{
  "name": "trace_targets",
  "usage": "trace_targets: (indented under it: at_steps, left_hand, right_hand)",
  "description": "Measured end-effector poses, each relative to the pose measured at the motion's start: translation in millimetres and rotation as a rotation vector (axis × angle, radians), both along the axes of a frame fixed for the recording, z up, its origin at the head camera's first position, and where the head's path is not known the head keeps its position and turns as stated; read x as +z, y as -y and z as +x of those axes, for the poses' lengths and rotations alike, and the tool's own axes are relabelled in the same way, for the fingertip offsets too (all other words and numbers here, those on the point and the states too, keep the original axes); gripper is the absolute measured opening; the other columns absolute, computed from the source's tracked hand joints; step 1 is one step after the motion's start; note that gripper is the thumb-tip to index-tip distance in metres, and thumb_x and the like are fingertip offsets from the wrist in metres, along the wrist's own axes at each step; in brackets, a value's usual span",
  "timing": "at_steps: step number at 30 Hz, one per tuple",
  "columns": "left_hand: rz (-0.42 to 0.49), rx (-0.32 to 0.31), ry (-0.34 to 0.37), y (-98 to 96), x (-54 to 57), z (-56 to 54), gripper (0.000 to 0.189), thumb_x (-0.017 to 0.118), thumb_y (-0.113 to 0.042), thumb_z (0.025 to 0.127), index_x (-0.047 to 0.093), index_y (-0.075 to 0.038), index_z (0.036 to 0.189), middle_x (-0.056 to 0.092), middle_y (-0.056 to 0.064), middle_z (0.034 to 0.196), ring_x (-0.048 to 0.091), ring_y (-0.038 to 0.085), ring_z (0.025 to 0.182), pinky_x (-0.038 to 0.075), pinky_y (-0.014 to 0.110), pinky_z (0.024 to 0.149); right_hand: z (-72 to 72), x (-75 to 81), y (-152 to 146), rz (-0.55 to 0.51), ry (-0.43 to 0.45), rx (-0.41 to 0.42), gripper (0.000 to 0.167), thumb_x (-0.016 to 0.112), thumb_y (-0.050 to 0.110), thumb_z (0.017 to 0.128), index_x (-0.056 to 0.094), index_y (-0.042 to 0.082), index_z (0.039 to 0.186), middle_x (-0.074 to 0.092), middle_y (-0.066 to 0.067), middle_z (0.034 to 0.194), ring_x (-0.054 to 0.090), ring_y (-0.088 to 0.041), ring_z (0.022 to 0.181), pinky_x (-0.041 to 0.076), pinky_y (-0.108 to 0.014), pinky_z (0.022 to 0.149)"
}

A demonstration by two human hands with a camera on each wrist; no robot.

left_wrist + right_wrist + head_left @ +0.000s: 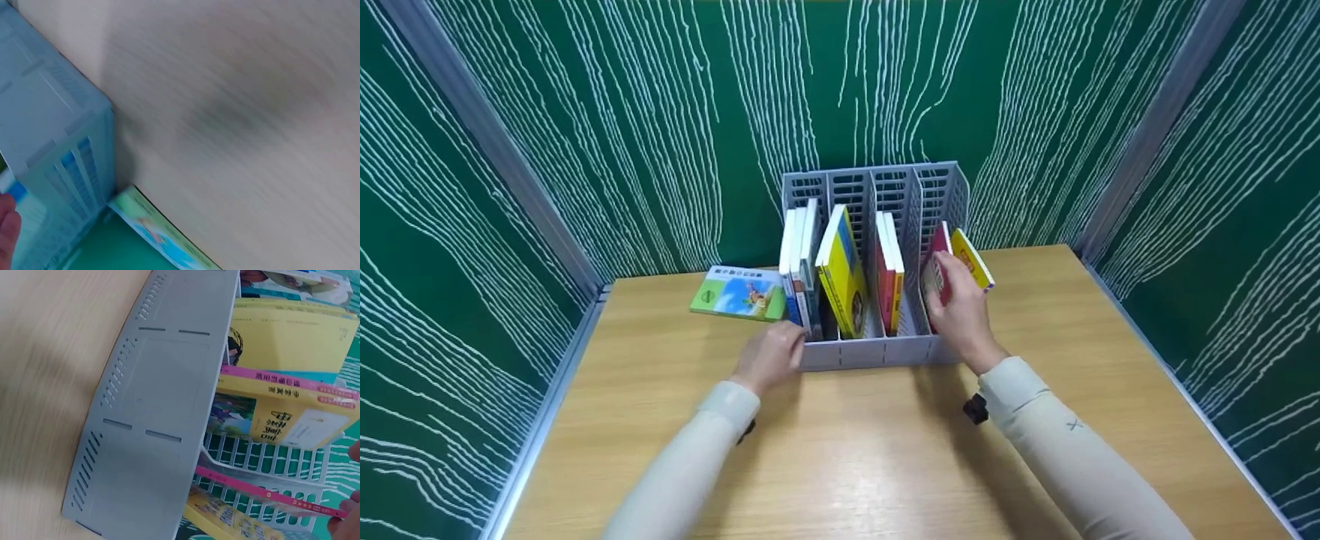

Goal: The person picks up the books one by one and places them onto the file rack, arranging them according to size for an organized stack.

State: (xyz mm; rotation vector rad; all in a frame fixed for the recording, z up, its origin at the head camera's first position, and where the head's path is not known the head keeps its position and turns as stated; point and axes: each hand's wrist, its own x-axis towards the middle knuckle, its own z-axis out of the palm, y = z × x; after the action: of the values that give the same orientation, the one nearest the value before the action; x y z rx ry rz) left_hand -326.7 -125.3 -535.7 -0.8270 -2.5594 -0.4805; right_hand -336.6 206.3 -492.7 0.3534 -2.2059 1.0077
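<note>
A grey book rack (840, 354) with upright dividers stands on the table. My right hand (962, 311) is at its rightmost compartment and pinches a thin pink-red book (270, 495) by its end. Beside that book, a yellow book (971, 259) leans to the right; its lower part is hidden. My left hand (769, 356), fingers curled, grips the rack's front left corner; only its fingertips (7, 230) show in the left wrist view. In the rack stand several white-edged books (799, 262) at the left, a tilted yellow book (844, 281), and two slim books (889, 274).
A green and blue picture book (739, 292) lies flat on the table, left of the rack. The wooden table (855, 457) extends in front. Green walls (765, 112) with white lines enclose the back and sides, with metal posts (1155, 127) at the corners.
</note>
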Motion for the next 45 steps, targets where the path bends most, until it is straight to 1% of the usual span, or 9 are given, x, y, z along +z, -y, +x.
trace_targets:
  at_steps: [6, 10, 13, 18, 25, 28, 36, 41, 45]
  left_hand:
    - [-0.016, 0.096, 0.034, 18.7, 4.1, -8.4, 0.014, 0.070, -0.008, 0.101, 0.078, 0.000, 0.109, 0.080, 0.016, 0.105, 0.078, 0.033, 0.093, 0.067, 0.046, 0.083]
    - [-0.027, 0.184, 0.112, 26.5, 0.8, -16.1, 0.016, 0.067, -0.011, 0.104, 0.077, -0.001, 0.111, 0.080, 0.016, 0.107, 0.078, 0.034, 0.096, 0.066, 0.050, 0.085]
    - [-0.037, 0.251, 0.181, 30.0, -3.1, -22.9, 0.018, 0.066, -0.013, 0.106, 0.076, -0.001, 0.112, 0.079, 0.016, 0.110, 0.077, 0.034, 0.097, 0.065, 0.051, 0.086]
    - [-0.087, 0.330, 0.282, 30.3, -7.6, -33.8, 0.018, 0.066, -0.015, 0.106, 0.073, 0.000, 0.111, 0.076, 0.019, 0.112, 0.075, 0.037, 0.097, 0.064, 0.053, 0.084]
    - [-0.123, 0.385, 0.376, 28.4, -12.9, -47.5, 0.027, 0.064, -0.017, 0.107, 0.071, 0.003, 0.123, 0.073, 0.021, 0.122, 0.075, 0.037, 0.108, 0.064, 0.053, 0.093]
    - [-0.114, 0.409, 0.414, 25.9, -17.3, -51.9, 0.033, 0.064, -0.019, 0.108, 0.067, 0.004, 0.131, 0.071, 0.022, 0.129, 0.073, 0.038, 0.114, 0.062, 0.053, 0.098]
    - [-0.120, 0.436, 0.474, 17.6, -31.6, -58.6, 0.050, 0.063, -0.020, 0.108, 0.056, 0.006, 0.150, 0.058, 0.026, 0.154, 0.061, 0.041, 0.140, 0.052, 0.054, 0.118]
    - [-0.189, 0.444, 0.529, 12.5, -36.8, -59.8, 0.060, 0.058, -0.021, 0.108, 0.045, 0.005, 0.160, 0.042, 0.028, 0.168, 0.040, 0.043, 0.158, 0.039, 0.062, 0.127]
    - [-0.255, 0.444, 0.555, 9.8, -40.2, -60.5, 0.065, 0.055, -0.018, 0.105, 0.040, 0.002, 0.165, 0.036, 0.027, 0.173, 0.033, 0.043, 0.163, 0.036, 0.067, 0.127]
  right_hand:
    - [8.5, -9.6, 3.3, 0.170, -0.140, 0.021, 0.049, 0.076, -0.016, 0.086, 0.068, -0.010, 0.133, 0.068, -0.029, 0.141, 0.063, -0.051, 0.135, 0.044, -0.063, 0.122]
    - [12.5, -16.4, 7.3, 0.317, -0.254, 0.046, 0.045, 0.080, -0.014, 0.082, 0.073, -0.009, 0.126, 0.072, -0.027, 0.133, 0.069, -0.046, 0.126, 0.053, -0.060, 0.114]
    - [15.4, -20.9, 11.7, 0.353, -0.258, 0.069, 0.040, 0.081, -0.010, 0.084, 0.075, -0.007, 0.124, 0.075, -0.025, 0.128, 0.072, -0.043, 0.119, 0.059, -0.056, 0.107]
    - [20.2, -30.4, 17.2, 0.377, -0.132, 0.085, 0.035, 0.080, -0.005, 0.088, 0.076, -0.004, 0.123, 0.076, -0.022, 0.124, 0.074, -0.041, 0.114, 0.062, -0.052, 0.103]
    - [22.5, -43.3, 24.6, 0.398, 0.184, 0.141, 0.037, 0.080, 0.007, 0.096, 0.074, 0.003, 0.132, 0.074, -0.016, 0.133, 0.071, -0.036, 0.126, 0.057, -0.053, 0.111]
    - [20.2, -49.1, 25.4, 0.402, 0.284, 0.152, 0.035, 0.079, 0.013, 0.100, 0.074, 0.004, 0.134, 0.074, -0.016, 0.134, 0.070, -0.036, 0.127, 0.057, -0.054, 0.112]
    - [13.9, -67.1, 22.1, 0.330, 0.321, 0.175, 0.014, 0.074, 0.014, 0.104, 0.081, 0.004, 0.112, 0.080, -0.012, 0.109, 0.076, -0.032, 0.105, 0.063, -0.052, 0.097]
    - [11.3, -62.6, 22.9, 0.249, 0.441, 0.170, 0.015, 0.074, 0.012, 0.103, 0.083, 0.004, 0.112, 0.082, -0.013, 0.110, 0.078, -0.032, 0.105, 0.064, -0.051, 0.097]
    - [10.0, -56.7, 25.7, 0.257, 0.512, 0.163, 0.016, 0.076, 0.012, 0.102, 0.083, 0.003, 0.114, 0.083, -0.014, 0.111, 0.079, -0.032, 0.102, 0.065, -0.051, 0.096]
